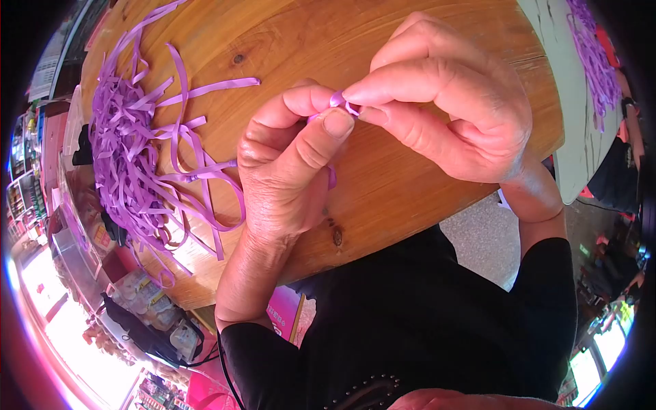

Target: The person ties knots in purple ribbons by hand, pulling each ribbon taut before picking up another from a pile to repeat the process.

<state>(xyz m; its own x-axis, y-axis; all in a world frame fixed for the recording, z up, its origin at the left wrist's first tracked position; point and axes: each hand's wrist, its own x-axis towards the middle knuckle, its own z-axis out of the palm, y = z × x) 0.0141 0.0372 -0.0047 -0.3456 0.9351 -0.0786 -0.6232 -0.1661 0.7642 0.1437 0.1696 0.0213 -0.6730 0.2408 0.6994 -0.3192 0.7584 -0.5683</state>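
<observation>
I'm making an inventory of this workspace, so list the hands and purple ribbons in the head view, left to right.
Heap of purple ribbons, left hand, purple ribbon at the fingertips, right hand, second bunch of purple ribbons at the far right.

The wooden desk [410,205], warm brown with dark knots, fills the middle and runs up past twelve o'clock. A pale second desk [570,102] with dark veins stands just past two. Dull floor [581,236] shows at three, bright panes [608,344] at four. White glare [82,335] floods eight o'clock; crowded shelves [24,167], contents too small to tell, line nine.
</observation>
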